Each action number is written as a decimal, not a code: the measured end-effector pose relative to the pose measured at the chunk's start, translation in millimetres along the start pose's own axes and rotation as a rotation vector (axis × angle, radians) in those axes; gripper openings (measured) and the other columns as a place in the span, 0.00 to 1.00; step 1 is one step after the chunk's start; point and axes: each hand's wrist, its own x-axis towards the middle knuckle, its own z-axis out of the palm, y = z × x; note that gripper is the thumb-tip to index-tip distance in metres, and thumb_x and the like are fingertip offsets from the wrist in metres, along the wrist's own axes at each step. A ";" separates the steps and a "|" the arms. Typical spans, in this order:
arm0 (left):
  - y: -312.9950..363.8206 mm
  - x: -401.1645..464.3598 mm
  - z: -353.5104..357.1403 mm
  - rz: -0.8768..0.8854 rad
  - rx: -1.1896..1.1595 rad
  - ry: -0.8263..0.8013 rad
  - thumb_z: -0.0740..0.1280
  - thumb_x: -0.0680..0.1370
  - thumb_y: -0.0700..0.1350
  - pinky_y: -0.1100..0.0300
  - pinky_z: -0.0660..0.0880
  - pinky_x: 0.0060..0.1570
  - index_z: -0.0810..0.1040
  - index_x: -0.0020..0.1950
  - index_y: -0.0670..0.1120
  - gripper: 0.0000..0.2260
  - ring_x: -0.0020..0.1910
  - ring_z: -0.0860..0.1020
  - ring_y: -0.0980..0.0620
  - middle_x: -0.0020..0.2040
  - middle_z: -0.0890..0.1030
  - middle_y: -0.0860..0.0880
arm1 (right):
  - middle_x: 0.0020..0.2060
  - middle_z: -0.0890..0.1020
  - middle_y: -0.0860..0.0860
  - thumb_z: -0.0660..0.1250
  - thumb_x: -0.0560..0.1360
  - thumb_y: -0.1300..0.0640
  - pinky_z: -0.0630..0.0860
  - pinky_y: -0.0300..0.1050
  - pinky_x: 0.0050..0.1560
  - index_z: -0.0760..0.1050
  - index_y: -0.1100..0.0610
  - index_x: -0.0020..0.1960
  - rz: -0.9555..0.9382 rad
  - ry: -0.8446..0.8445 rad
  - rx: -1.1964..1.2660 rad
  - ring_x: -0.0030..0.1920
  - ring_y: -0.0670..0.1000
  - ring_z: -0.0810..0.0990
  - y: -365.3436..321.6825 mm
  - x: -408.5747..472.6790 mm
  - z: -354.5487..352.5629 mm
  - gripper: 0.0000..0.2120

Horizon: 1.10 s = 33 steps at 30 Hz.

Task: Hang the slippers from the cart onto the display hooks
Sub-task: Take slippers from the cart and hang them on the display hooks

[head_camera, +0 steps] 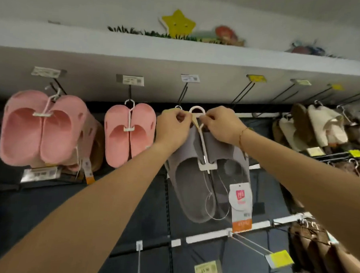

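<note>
- While both our hands are raised to the top row, the grey slippers [195, 184] hang below them from a white hanger [203, 145], soles toward the wall, toes down toward six o'clock.
- Our left hand [172, 127] has its fingers curled and pinching at the hanger's top, just at nine o'clock of the white loop [197, 110]; a tan piece shows between the fingers, and we cannot tell what it is.
- Our right hand [223, 123] pinches the hanger neck just at three o'clock of the loop, so both hands are about equally near.
- The hanger's long axis runs from twelve down to six, leaning slightly toward five.
- The black display hook [183, 95] comes out of the wall at about eleven o'clock of the loop, its small ringed tip just beside our left fingers.
- We judge the loop is not yet over that tip; the move to come turns on lifting the loop toward eleven and threading it on.
- Pink slippers [129, 134] already hang at nine o'clock.
- The price tag [241, 207] dangles at five o'clock.
</note>
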 end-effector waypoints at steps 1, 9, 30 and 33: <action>-1.2 11.8 2.3 0.006 0.013 0.004 0.68 0.79 0.46 0.57 0.78 0.48 0.84 0.44 0.48 0.07 0.42 0.81 0.57 0.42 0.84 0.53 | 0.33 0.78 0.53 0.61 0.82 0.50 0.66 0.44 0.37 0.76 0.58 0.37 -0.001 0.015 -0.019 0.37 0.53 0.76 0.9 13.8 -0.3 0.19; -29.8 112.0 32.2 -0.013 0.166 0.134 0.69 0.77 0.49 0.52 0.79 0.49 0.86 0.42 0.46 0.10 0.46 0.83 0.47 0.43 0.86 0.48 | 0.36 0.77 0.53 0.60 0.83 0.52 0.69 0.42 0.37 0.76 0.58 0.44 -0.038 0.063 -0.012 0.40 0.53 0.75 20.0 116.5 15.8 0.14; -101.2 245.7 104.1 -0.073 0.602 0.254 0.66 0.80 0.58 0.42 0.58 0.68 0.84 0.54 0.54 0.12 0.58 0.76 0.45 0.54 0.83 0.51 | 0.33 0.75 0.51 0.60 0.83 0.52 0.67 0.41 0.32 0.74 0.56 0.41 -0.120 0.160 0.326 0.33 0.49 0.73 96.5 296.9 100.0 0.13; -119.4 243.6 108.7 -0.087 0.622 0.198 0.66 0.81 0.55 0.41 0.58 0.68 0.84 0.51 0.54 0.09 0.56 0.76 0.46 0.51 0.82 0.51 | 0.35 0.76 0.53 0.61 0.82 0.51 0.72 0.43 0.34 0.76 0.58 0.44 -0.100 0.129 0.311 0.36 0.51 0.76 101.3 303.3 119.2 0.13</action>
